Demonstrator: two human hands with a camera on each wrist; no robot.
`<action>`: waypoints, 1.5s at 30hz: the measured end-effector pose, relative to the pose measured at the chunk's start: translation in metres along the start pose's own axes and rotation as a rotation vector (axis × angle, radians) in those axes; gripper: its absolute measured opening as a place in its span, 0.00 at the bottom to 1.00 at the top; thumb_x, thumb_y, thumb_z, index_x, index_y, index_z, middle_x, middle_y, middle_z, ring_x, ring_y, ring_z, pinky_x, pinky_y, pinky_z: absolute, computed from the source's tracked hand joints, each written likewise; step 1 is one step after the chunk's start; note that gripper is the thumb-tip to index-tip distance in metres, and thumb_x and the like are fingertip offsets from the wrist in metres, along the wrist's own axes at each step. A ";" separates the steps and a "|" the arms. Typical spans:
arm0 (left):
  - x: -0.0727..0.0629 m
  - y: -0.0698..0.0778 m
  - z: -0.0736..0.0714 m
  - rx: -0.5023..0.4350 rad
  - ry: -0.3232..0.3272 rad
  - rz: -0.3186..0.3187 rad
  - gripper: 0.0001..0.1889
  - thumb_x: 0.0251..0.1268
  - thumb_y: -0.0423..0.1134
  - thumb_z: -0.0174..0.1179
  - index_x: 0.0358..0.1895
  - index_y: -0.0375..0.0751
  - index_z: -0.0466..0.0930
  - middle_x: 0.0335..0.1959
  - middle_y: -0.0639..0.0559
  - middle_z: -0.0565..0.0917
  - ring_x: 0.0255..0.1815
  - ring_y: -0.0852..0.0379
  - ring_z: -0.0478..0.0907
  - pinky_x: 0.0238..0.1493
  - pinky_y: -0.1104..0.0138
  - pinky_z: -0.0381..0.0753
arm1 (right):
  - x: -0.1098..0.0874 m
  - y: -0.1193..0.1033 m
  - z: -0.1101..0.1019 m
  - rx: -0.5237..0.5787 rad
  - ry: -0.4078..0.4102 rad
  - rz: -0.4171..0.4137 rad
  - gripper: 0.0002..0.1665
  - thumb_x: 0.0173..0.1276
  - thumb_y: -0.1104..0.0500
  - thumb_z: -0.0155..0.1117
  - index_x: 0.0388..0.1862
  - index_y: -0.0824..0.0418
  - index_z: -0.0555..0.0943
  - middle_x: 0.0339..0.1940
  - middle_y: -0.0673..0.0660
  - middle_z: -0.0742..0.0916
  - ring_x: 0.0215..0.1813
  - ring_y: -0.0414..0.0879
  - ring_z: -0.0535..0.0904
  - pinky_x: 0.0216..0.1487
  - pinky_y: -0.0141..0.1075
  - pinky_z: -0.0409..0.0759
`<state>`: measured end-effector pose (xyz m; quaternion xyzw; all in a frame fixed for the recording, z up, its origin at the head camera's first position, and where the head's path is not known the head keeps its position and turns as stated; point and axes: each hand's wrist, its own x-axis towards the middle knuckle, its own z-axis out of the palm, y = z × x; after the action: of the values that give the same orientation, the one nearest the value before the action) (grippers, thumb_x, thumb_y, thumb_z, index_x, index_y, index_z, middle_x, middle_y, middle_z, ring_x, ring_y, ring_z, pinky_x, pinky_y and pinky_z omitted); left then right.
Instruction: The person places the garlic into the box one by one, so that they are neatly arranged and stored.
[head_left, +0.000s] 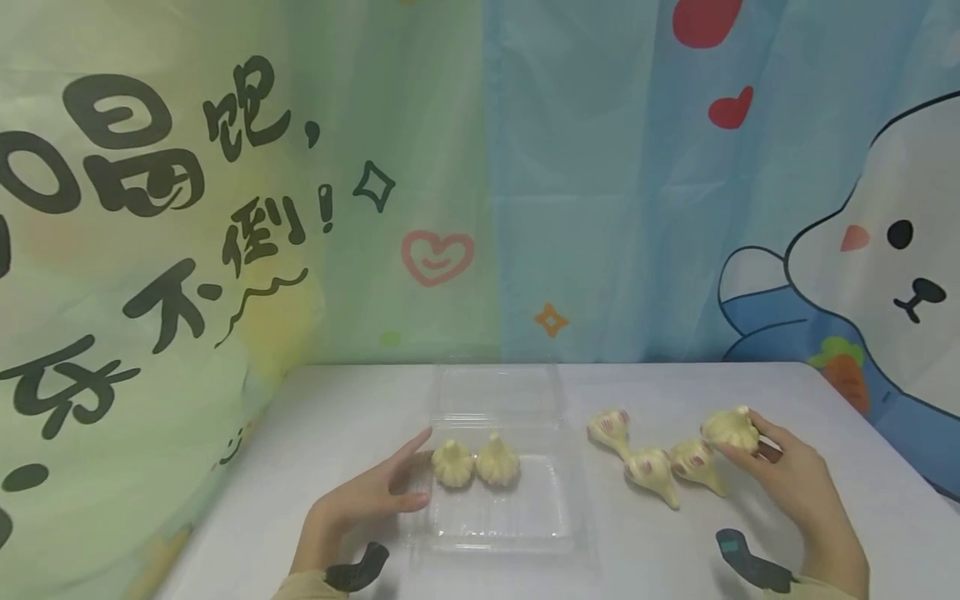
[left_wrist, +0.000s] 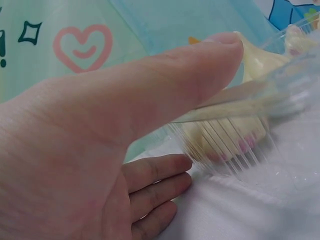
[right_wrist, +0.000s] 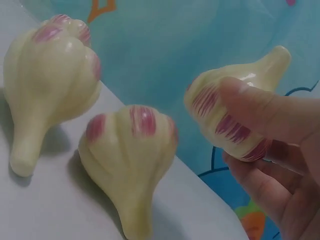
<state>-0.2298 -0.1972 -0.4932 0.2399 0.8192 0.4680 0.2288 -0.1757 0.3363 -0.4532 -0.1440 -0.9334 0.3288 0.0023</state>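
Between the thumb and fingers of my right hand a cream garlic bulb is pinched, raised off the table with its stem up. Purple streaks show on that bulb in the right wrist view. My left hand is at the left side of a clear plastic container, thumb at the rim and fingers spread, fairly straight. Two garlic bulbs, a left one and a right one, sit side by side in the container, stems up.
Right of the container lie three more garlic bulbs: one at the back, one in front and one nearest my right hand. The container's clear lid stands folded back. Behind the white table hangs a printed curtain.
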 end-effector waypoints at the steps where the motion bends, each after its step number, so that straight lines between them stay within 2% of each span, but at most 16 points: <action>1: -0.001 0.001 0.000 0.001 0.001 -0.003 0.47 0.62 0.48 0.63 0.77 0.61 0.38 0.78 0.42 0.47 0.78 0.41 0.43 0.75 0.43 0.44 | 0.000 -0.003 0.001 0.000 -0.002 -0.006 0.58 0.63 0.30 0.54 0.76 0.64 0.46 0.70 0.81 0.56 0.66 0.77 0.59 0.59 0.70 0.62; 6: -0.001 0.001 -0.001 -0.006 -0.004 -0.011 0.48 0.61 0.49 0.63 0.77 0.62 0.38 0.77 0.38 0.49 0.77 0.39 0.45 0.75 0.44 0.47 | 0.000 -0.017 0.004 0.001 -0.018 -0.030 0.58 0.62 0.29 0.55 0.76 0.63 0.46 0.70 0.81 0.56 0.66 0.76 0.60 0.60 0.69 0.64; 10: 0.000 -0.001 -0.001 -0.016 -0.007 -0.016 0.48 0.61 0.49 0.63 0.76 0.63 0.38 0.77 0.40 0.48 0.77 0.40 0.44 0.75 0.45 0.46 | -0.001 -0.028 0.006 0.008 -0.018 -0.075 0.56 0.63 0.30 0.55 0.76 0.63 0.48 0.70 0.81 0.57 0.66 0.74 0.62 0.60 0.67 0.65; 18: 0.001 -0.003 -0.001 -0.008 0.002 -0.010 0.48 0.60 0.50 0.64 0.76 0.65 0.39 0.78 0.44 0.46 0.78 0.42 0.42 0.75 0.45 0.45 | -0.004 -0.045 0.010 0.015 -0.020 -0.092 0.57 0.61 0.29 0.55 0.77 0.59 0.48 0.71 0.78 0.57 0.66 0.74 0.62 0.59 0.68 0.65; 25: -0.001 0.001 -0.002 0.006 0.013 -0.021 0.48 0.60 0.49 0.64 0.76 0.63 0.39 0.78 0.44 0.45 0.78 0.41 0.42 0.75 0.45 0.45 | -0.005 -0.058 0.015 0.073 0.027 -0.210 0.52 0.63 0.36 0.61 0.74 0.65 0.56 0.70 0.77 0.63 0.64 0.72 0.68 0.56 0.60 0.76; 30: -0.003 0.003 -0.003 0.008 0.012 -0.016 0.48 0.60 0.49 0.64 0.76 0.62 0.39 0.78 0.44 0.45 0.78 0.41 0.42 0.75 0.45 0.46 | -0.006 -0.068 0.021 0.106 0.019 -0.234 0.52 0.62 0.37 0.62 0.74 0.66 0.57 0.69 0.74 0.64 0.64 0.72 0.68 0.53 0.55 0.80; 37: -0.002 0.001 -0.001 0.004 0.013 -0.022 0.48 0.59 0.50 0.64 0.76 0.64 0.40 0.78 0.44 0.46 0.78 0.41 0.43 0.75 0.45 0.46 | -0.008 -0.079 0.028 0.096 0.001 -0.257 0.52 0.62 0.35 0.61 0.73 0.66 0.58 0.69 0.73 0.67 0.64 0.70 0.69 0.58 0.57 0.76; 42: -0.002 0.001 -0.001 -0.008 0.011 -0.028 0.48 0.59 0.50 0.64 0.76 0.64 0.40 0.78 0.42 0.46 0.77 0.40 0.44 0.75 0.45 0.46 | -0.009 -0.089 0.031 0.069 -0.029 -0.244 0.56 0.60 0.32 0.60 0.73 0.68 0.57 0.69 0.73 0.68 0.64 0.69 0.70 0.58 0.57 0.75; 45: -0.001 0.000 -0.002 0.003 0.011 -0.023 0.48 0.60 0.50 0.64 0.76 0.64 0.40 0.78 0.44 0.46 0.78 0.41 0.43 0.75 0.45 0.46 | -0.009 -0.094 0.032 0.062 -0.025 -0.269 0.55 0.61 0.33 0.60 0.72 0.70 0.58 0.67 0.74 0.70 0.63 0.68 0.72 0.58 0.56 0.77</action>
<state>-0.2301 -0.1985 -0.4920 0.2284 0.8238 0.4654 0.2292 -0.1956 0.2446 -0.4193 -0.0134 -0.9336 0.3559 0.0389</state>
